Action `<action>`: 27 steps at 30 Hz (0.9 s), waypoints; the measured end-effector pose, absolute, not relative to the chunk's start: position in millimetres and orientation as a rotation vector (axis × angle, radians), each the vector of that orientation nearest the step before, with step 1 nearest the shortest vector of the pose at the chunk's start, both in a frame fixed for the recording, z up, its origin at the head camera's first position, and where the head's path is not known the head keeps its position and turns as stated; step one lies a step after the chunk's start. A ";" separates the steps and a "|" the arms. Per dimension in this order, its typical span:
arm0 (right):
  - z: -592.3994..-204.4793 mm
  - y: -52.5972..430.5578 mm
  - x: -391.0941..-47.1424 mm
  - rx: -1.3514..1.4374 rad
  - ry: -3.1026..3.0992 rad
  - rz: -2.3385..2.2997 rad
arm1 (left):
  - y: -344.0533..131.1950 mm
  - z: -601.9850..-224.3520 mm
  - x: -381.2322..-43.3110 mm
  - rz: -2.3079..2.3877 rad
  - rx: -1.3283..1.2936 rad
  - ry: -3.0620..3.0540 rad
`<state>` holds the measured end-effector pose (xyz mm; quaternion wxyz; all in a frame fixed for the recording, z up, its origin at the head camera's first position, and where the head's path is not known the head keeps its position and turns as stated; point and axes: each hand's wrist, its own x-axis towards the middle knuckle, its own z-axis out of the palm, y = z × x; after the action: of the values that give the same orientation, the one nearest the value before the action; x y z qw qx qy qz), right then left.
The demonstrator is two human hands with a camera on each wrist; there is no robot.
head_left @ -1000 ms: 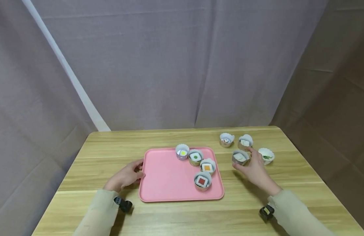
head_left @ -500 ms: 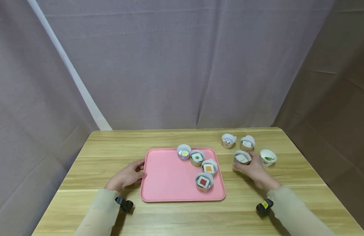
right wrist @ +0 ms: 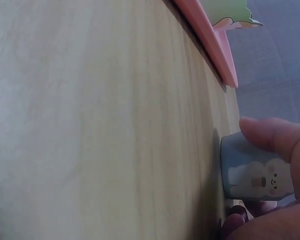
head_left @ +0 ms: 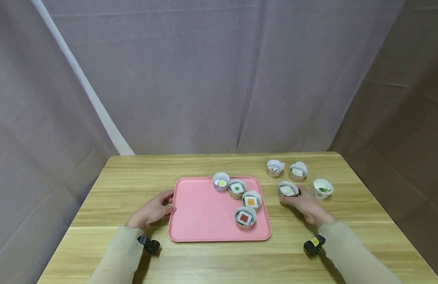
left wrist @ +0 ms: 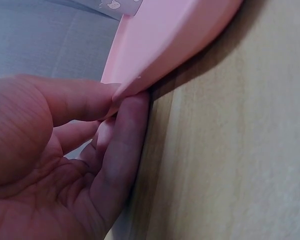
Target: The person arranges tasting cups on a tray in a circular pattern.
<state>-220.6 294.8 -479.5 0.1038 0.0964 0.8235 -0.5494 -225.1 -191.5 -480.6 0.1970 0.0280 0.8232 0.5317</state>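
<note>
Blue-grey cup [head_left: 287, 190]: upright, white piece inside, bear print on its wall; located right of the tray. Contact with the surface [head_left: 219, 262] cannot be told. Right hand [head_left: 307, 204] holds it from the right, thumb on the near side and fingers on the opposite side, spread to the cup's width. Just right of that hand stands a white cup [head_left: 322, 189] with green content. Farther back: two brown-walled cups, the left one [head_left: 275, 169] with a small multicoloured piece, the right one [head_left: 298, 172] with a white piece.

Pink tray [head_left: 201, 213] lies flat at centre. Left hand [head_left: 153, 211] pinches its left edge, thumb above the rim and a finger beneath, nearly closed on it. Toward the tray's right side, four cups form a curve, far to near: yellow-centred [head_left: 221, 182], green-centred [head_left: 237, 189], orange-centred [head_left: 251, 200], red-centred [head_left: 245, 219]. Grey cloth [head_left: 190, 79] hangs beyond the surface.
</note>
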 end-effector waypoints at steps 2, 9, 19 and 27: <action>-478.4 295.4 -221.7 0.268 2.416 -1.628 | -191.6 -481.2 -225.7 1.483 0.076 2.311; -477.9 295.4 -223.8 0.271 2.420 -1.591 | -191.9 -481.9 -226.0 1.494 0.050 2.297; -481.3 297.9 -225.2 0.232 2.469 -1.509 | -193.0 -483.7 -225.9 1.522 0.053 2.279; -479.3 300.0 -222.0 0.237 2.435 -1.520 | -193.3 -483.2 -225.6 1.510 0.080 2.292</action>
<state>-222.0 300.0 -479.3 0.1302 0.0816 0.8381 -0.5233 -225.6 -193.3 -483.2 0.1968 0.0287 0.8184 0.5391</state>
